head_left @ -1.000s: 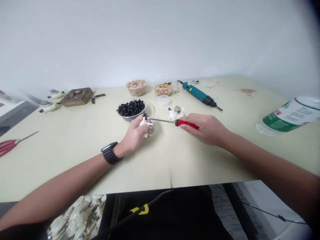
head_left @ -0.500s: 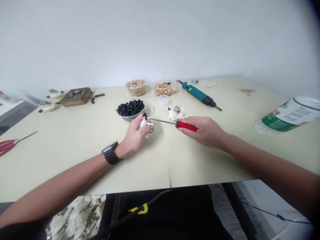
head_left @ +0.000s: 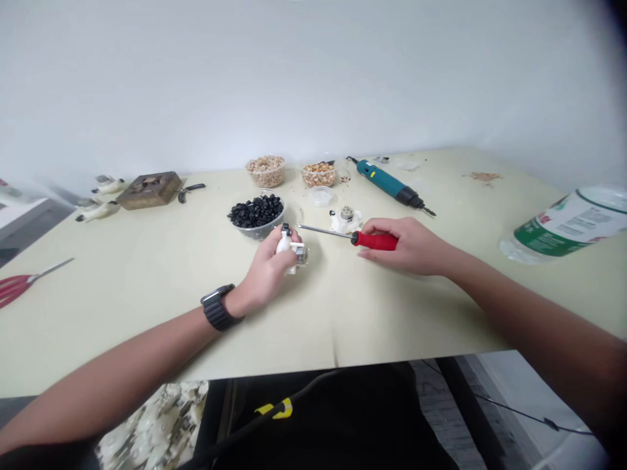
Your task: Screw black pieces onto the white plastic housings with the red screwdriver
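Observation:
My left hand [head_left: 267, 271], a dark watch on its wrist, is closed around a small white plastic part [head_left: 284, 243] with a black tip and a metal piece on its right side. Fingers and thumb hide some of it. My right hand [head_left: 409, 248] grips the red handle of a screwdriver [head_left: 376, 241]. Its thin metal shaft points left, and the tip is just right of the white part, apart from it. Behind the shaft lies another white part with a round metal motor [head_left: 347, 214]. A tub of small black pieces [head_left: 257, 214] stands just behind my left hand.
Two clear tubs, one of beige bits [head_left: 265, 171] and one of orange-brown bits [head_left: 318, 175], stand at the back. A teal power screwdriver [head_left: 389, 185] lies behind my right hand. A large bottle [head_left: 568, 225] is at right; red-handled scissors [head_left: 24, 284] and a metal block [head_left: 149, 189] are at left.
The screwdriver has drawn back to the right, its tip coming away from the black end of the white part. My left hand has tilted the part slightly and shifted a little right.

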Demonstrator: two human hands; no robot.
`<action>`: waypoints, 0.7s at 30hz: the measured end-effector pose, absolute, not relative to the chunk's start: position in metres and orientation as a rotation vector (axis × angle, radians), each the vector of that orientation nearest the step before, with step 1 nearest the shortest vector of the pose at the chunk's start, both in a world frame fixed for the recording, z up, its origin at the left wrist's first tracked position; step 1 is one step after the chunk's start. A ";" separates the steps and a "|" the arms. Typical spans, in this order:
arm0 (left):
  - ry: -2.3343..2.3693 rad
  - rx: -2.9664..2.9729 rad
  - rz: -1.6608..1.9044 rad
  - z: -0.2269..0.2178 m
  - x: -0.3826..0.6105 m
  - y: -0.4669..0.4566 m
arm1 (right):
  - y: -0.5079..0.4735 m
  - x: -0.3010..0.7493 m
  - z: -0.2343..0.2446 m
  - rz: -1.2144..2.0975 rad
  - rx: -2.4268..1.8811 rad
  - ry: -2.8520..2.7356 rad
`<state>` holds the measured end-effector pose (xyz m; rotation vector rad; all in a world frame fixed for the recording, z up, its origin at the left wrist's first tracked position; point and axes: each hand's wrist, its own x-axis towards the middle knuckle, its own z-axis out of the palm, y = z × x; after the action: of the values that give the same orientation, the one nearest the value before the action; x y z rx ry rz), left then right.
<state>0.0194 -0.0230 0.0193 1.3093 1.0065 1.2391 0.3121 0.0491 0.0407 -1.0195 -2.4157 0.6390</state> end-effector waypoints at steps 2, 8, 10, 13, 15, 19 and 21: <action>1.023 1.248 1.268 0.017 0.023 -0.027 | 0.052 0.315 0.040 0.642 -1.035 -2.405; 1.141 1.264 1.322 0.018 0.028 -0.035 | 0.059 0.319 0.036 0.496 -1.082 -2.422; 1.191 1.281 1.324 0.019 0.029 -0.036 | 0.059 0.318 0.035 0.487 -1.064 -2.422; 1.252 1.277 1.314 0.020 0.031 -0.037 | 0.058 0.317 0.033 0.493 -1.009 -2.412; 1.271 1.276 1.296 0.019 0.032 -0.037 | 0.056 0.317 0.032 0.481 -0.974 -2.420; 1.271 1.287 1.272 0.019 0.033 -0.038 | 0.053 0.317 0.030 0.367 -0.964 -2.464; 1.261 1.276 1.278 0.020 0.033 -0.038 | 0.051 0.316 0.029 0.303 -0.969 -2.470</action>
<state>0.0335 -0.0379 0.0195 1.2761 1.2615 1.2779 0.3160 0.0514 0.0289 -0.9689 -2.4695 0.3027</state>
